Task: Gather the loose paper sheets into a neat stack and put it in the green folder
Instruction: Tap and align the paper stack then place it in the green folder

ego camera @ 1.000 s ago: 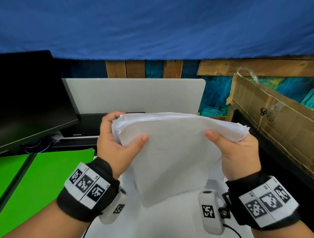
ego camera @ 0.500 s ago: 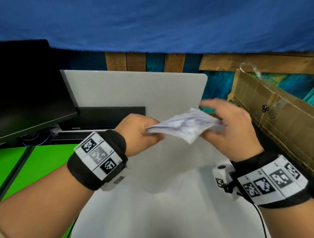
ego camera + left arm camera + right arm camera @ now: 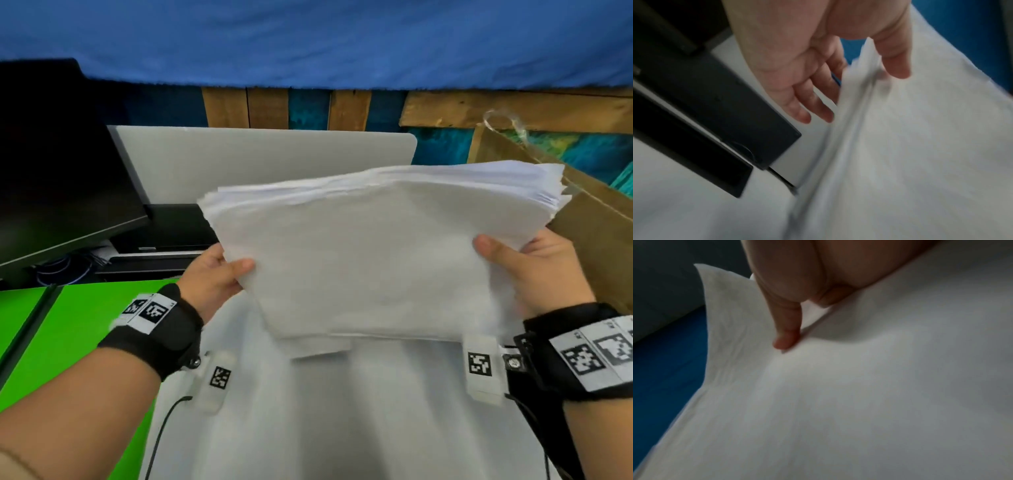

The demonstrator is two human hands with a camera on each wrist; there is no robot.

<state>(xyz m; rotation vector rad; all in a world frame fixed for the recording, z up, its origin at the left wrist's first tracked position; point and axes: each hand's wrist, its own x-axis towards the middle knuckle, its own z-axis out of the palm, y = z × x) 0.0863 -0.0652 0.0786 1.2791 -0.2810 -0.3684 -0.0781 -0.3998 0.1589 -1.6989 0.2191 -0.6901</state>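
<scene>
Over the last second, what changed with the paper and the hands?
The paper stack, turned edge-on and bunched between the hands half a second ago, is back broad-face to the camera, held wider and higher. The left hand and right hand grip its side edges again, thumbs in front. The green folder and monitor stayed put.

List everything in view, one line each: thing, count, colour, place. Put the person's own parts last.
paper stack: one, white, held up above the table between both hands
green folder: one, bright green, lying at the left of the table
table: one, white, below the hands
monitor: one, black, far left
divider panel: one, light grey, upright behind the table
cardboard box: one, brown, right
cloth: one, blue, across the top
left hand: grips the stack's left edge, thumb in front
right hand: grips the stack's right edge, thumb in front
wrist bands: two, black with white marker tags
</scene>
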